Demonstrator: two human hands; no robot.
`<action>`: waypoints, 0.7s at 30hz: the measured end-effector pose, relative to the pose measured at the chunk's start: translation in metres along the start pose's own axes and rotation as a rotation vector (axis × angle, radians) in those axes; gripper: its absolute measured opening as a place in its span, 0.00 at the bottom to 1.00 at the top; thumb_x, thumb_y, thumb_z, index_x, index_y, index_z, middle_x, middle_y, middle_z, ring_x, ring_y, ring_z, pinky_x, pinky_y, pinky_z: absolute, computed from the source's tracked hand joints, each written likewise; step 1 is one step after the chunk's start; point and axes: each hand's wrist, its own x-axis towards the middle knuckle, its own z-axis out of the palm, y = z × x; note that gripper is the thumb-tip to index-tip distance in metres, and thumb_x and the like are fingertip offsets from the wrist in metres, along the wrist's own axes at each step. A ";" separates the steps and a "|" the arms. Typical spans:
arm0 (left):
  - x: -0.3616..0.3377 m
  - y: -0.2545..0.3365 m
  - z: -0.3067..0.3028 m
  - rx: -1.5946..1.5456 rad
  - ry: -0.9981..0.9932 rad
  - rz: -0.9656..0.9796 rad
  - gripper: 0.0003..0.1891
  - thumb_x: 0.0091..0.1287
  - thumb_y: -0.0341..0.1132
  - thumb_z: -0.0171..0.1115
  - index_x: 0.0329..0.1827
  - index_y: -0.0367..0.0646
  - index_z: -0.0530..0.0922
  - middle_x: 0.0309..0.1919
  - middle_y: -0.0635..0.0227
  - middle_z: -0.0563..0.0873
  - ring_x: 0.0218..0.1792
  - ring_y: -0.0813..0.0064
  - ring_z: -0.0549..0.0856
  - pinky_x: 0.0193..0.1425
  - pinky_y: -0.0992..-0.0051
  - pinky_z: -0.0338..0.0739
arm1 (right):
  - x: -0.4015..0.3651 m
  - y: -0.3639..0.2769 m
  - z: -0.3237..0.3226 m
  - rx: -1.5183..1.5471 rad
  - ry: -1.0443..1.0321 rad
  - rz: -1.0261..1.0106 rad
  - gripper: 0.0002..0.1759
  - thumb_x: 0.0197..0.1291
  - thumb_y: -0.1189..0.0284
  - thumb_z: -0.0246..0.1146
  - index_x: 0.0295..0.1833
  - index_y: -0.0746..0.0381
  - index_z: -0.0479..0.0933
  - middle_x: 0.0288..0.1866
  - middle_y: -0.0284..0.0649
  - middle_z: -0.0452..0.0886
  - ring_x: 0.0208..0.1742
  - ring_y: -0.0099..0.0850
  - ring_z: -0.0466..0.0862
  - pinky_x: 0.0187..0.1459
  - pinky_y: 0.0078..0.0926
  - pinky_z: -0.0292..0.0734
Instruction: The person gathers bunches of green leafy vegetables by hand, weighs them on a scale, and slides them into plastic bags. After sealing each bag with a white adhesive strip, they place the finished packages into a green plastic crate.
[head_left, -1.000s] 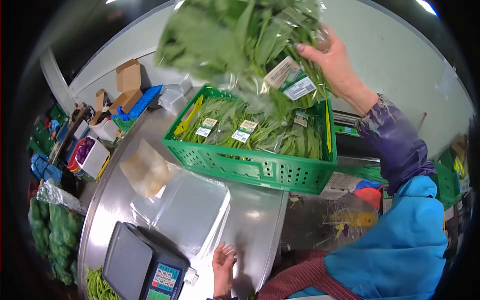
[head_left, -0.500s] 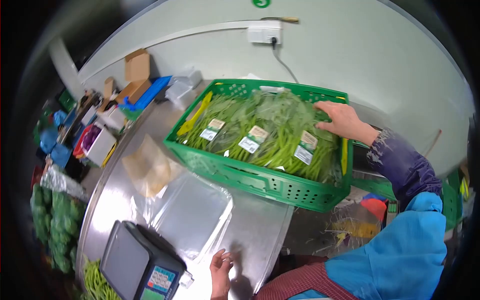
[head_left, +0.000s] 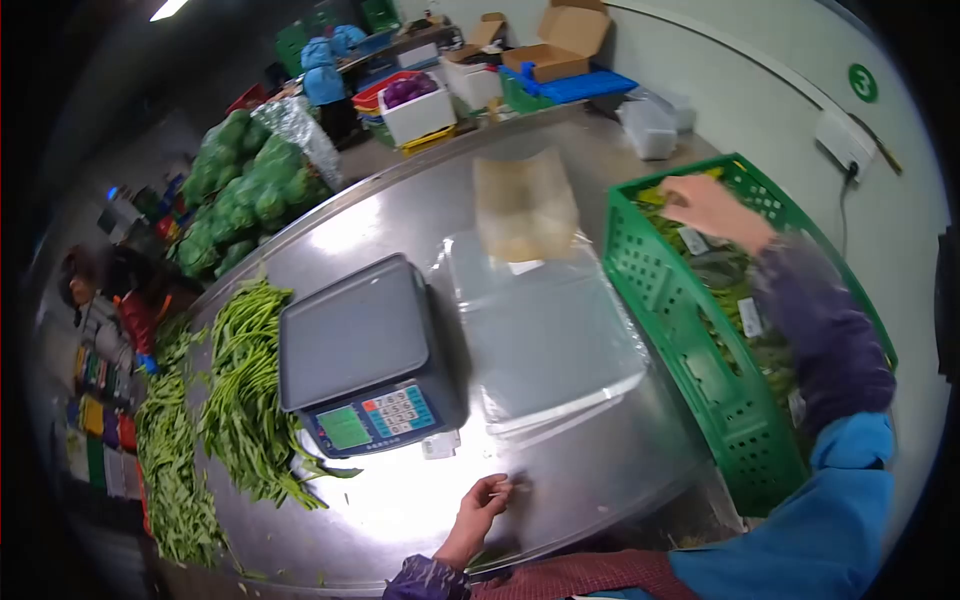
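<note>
My right hand (head_left: 712, 207) is over the far end of a green plastic crate (head_left: 690, 375), with fingers bent and slightly apart, and I see nothing held in it. Inside the crate lie bagged leafy greens (head_left: 718, 268) with white labels, partly hidden by my sleeve. Low over the steel table (head_left: 590, 505), my left hand (head_left: 480, 512) has loosely curled fingers and holds nothing visible. Nearest to it are a stack of clear plastic bags (head_left: 550, 335) and a grey digital scale (head_left: 355, 340).
Loose leafy stems (head_left: 245, 390) lie left of the scale. A brown translucent sheet (head_left: 525, 205) rests above the bags. Clear tubs (head_left: 650, 125) and an open cardboard box (head_left: 565, 50) stand at the back. Green net sacks (head_left: 250, 185) and a person in red (head_left: 137, 320) are beyond the table.
The view has swung left, bringing the scale and loose greens to the middle. My right hand has shifted from the crate's right end to its far left end. My left hand stays low.
</note>
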 end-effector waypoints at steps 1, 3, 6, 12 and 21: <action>-0.004 -0.002 -0.007 -0.012 0.034 0.004 0.18 0.63 0.27 0.55 0.57 0.40 0.69 0.46 0.66 0.78 0.45 0.76 0.78 0.51 0.76 0.72 | 0.031 -0.014 0.028 0.192 -0.010 -0.031 0.20 0.45 0.63 0.63 0.41 0.67 0.75 0.35 0.52 0.79 0.41 0.49 0.79 0.42 0.40 0.73; -0.017 -0.008 -0.025 -0.066 0.130 -0.006 0.18 0.64 0.28 0.55 0.57 0.40 0.70 0.46 0.66 0.78 0.45 0.76 0.78 0.51 0.76 0.72 | 0.079 -0.031 0.101 0.073 0.110 -0.123 0.23 0.46 0.63 0.63 0.42 0.71 0.72 0.37 0.57 0.77 0.44 0.51 0.77 0.46 0.40 0.72; -0.033 -0.017 -0.044 -0.159 0.275 -0.003 0.18 0.64 0.28 0.56 0.57 0.40 0.69 0.46 0.67 0.78 0.46 0.77 0.77 0.52 0.76 0.71 | 0.137 -0.003 0.218 -0.036 0.135 0.115 0.31 0.42 0.65 0.68 0.51 0.72 0.69 0.53 0.59 0.71 0.55 0.52 0.70 0.54 0.43 0.68; -0.054 -0.039 -0.077 -0.287 0.473 -0.040 0.19 0.64 0.26 0.53 0.59 0.38 0.68 0.46 0.67 0.79 0.48 0.78 0.76 0.55 0.80 0.69 | 0.187 0.084 0.326 0.629 0.257 0.883 0.17 0.54 0.64 0.60 0.41 0.67 0.69 0.24 0.46 0.75 0.19 0.32 0.74 0.18 0.28 0.70; -0.036 -0.057 -0.144 -0.251 0.780 0.172 0.13 0.63 0.33 0.58 0.48 0.36 0.75 0.37 0.69 0.81 0.37 0.80 0.78 0.42 0.80 0.73 | 0.129 0.070 0.266 1.292 0.310 0.556 0.11 0.66 0.71 0.47 0.49 0.63 0.70 0.25 0.36 0.76 0.15 0.18 0.69 0.13 0.14 0.60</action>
